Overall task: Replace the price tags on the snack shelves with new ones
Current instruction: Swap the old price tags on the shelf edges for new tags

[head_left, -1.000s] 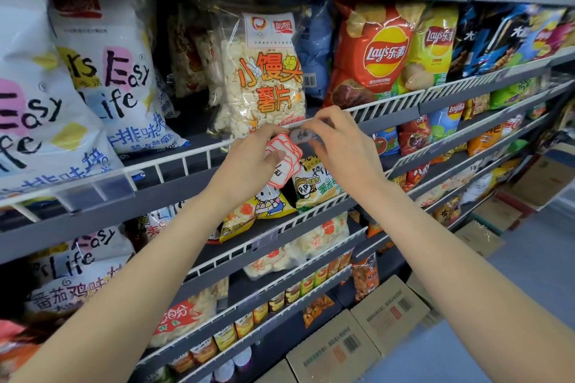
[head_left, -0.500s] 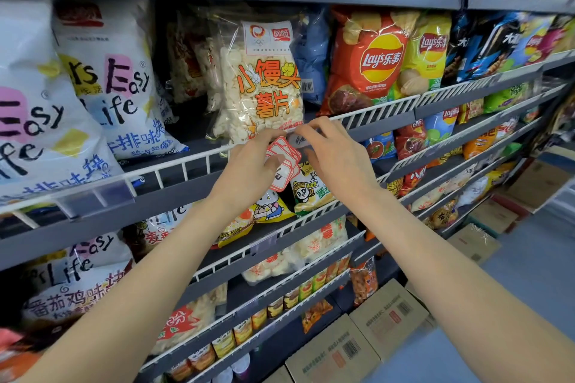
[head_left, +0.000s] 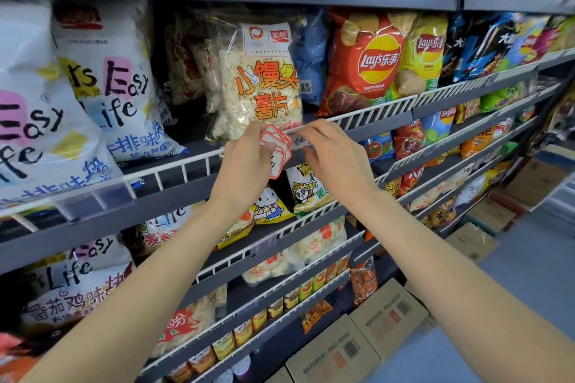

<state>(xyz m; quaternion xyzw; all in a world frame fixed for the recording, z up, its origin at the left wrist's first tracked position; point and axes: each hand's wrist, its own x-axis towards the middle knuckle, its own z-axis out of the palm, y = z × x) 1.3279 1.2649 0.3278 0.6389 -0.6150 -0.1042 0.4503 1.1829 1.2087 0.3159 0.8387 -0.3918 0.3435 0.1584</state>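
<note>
— Already at the middle shelf rail [head_left: 367, 116]: left hand [head_left: 245, 162] gripping red-edged price tags [head_left: 275, 146]?
— Yes; right hand [head_left: 329, 152] pinching the tag holder [head_left: 300, 141]. Light, bendy card, probably; better pinched by edges.

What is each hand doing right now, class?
Left hand: holds a stack of red-bordered white paper price tags.
Right hand: pinches the clear plastic tag holder on the shelf rail.
</note>
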